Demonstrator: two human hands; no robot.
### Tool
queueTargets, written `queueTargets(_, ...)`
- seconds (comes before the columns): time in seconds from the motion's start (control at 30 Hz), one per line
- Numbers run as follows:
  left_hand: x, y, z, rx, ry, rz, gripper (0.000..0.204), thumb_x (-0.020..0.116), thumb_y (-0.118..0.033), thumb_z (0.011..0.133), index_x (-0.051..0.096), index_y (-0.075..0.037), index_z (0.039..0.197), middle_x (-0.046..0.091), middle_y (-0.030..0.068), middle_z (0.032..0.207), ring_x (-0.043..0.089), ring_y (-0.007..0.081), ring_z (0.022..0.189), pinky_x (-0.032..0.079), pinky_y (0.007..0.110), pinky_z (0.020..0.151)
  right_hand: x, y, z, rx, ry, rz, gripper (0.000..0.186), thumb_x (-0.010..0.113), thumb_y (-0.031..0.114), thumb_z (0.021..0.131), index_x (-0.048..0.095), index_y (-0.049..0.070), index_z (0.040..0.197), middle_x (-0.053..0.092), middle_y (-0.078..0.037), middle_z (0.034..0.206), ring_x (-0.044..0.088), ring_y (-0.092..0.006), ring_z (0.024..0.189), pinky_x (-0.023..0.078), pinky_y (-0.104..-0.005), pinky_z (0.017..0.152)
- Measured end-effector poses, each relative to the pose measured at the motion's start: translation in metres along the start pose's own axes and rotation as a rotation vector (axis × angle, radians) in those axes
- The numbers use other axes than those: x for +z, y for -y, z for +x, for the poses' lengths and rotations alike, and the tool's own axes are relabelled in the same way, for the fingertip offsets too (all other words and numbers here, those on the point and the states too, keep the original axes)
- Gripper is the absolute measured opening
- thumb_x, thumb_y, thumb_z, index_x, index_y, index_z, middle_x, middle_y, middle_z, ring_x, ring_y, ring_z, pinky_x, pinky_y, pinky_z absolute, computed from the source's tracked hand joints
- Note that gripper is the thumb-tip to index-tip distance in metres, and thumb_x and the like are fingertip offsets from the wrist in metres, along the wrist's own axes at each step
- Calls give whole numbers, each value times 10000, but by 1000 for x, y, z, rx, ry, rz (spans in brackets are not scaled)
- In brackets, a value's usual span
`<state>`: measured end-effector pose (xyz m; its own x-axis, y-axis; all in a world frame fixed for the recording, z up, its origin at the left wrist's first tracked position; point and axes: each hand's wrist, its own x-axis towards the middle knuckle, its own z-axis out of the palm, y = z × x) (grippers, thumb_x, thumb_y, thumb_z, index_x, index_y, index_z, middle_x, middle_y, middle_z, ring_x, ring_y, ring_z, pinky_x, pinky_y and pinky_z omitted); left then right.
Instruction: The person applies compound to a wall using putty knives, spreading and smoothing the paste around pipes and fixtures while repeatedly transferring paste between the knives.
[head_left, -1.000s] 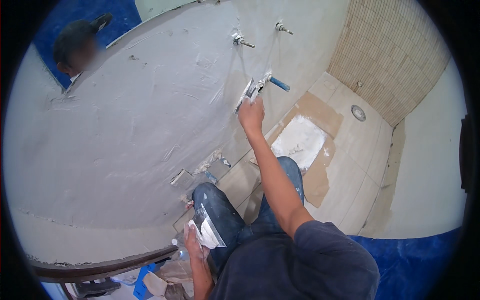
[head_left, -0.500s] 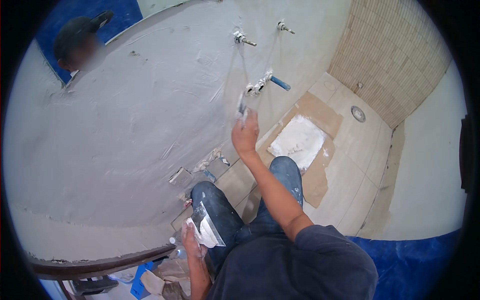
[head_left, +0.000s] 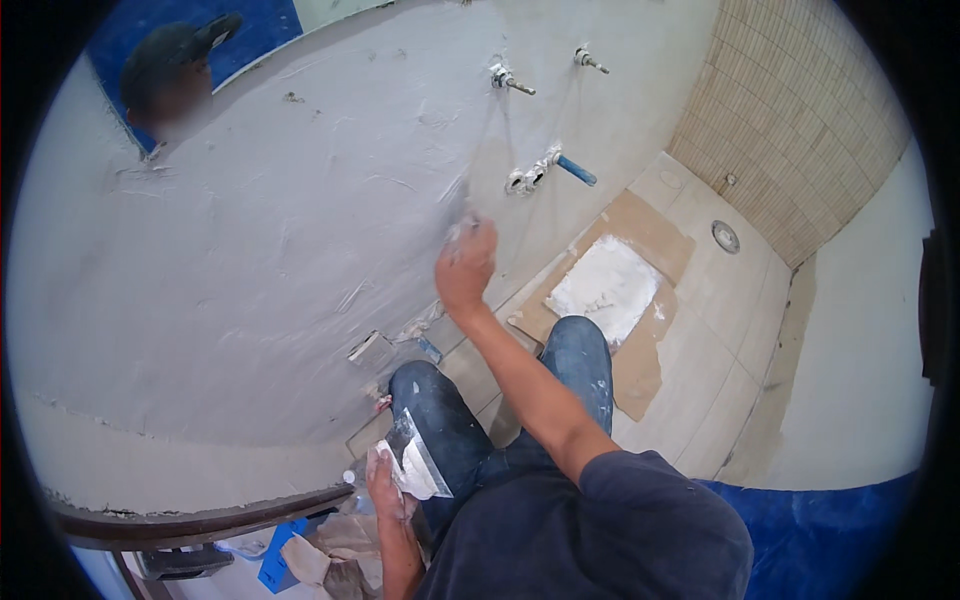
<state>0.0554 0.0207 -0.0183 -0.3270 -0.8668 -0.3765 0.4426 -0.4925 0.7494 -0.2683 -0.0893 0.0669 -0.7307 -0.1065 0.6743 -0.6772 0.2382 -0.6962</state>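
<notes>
Right hand (head_left: 466,272) has shifted left, blurred scraper (head_left: 461,229) beyond its grip.

Blurred by motion before the grey plastered wall (head_left: 250,270): bare right hand (head_left: 466,268), with a pale object (head_left: 464,229) at its fingertips too smeared to identify. Hidden partly behind the broad flat blade (head_left: 414,464) coated in white paste: fingers of the bare left hand (head_left: 384,488). Cut off by the lower edge: navy short-sleeved shirt (head_left: 580,535). Lost into the black rim at far right: dark, unidentifiable object (head_left: 930,310). Hidden beyond the wall's edge: body of a dark-capped person (head_left: 168,75), face blurred.
</notes>
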Motion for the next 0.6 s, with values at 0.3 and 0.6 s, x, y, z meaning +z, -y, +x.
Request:
queueTargets(0.3, 9, 0, 2, -22, 52, 2, 272, 491, -153, 978, 496, 1, 1202, 623, 118, 1105, 644, 234, 975, 534, 378, 848, -2, -75, -42, 71, 10, -41, 402, 527, 77, 845, 514, -51, 1225, 555, -250, 1084, 525, -418, 1059, 424, -476, 905)
queueTargets(0.6, -9, 7, 8, -7, 44, 33, 339, 510, -156, 970, 470, 21, 1256, 613, 122, 1140, 634, 232, 1005, 521, 375, 879, 19, -9, -3, 412, -27, 143, 351, 513, 101, 880, 513, -55, 1194, 547, -265, 1147, 518, -417, 1098, 415, -469, 921)
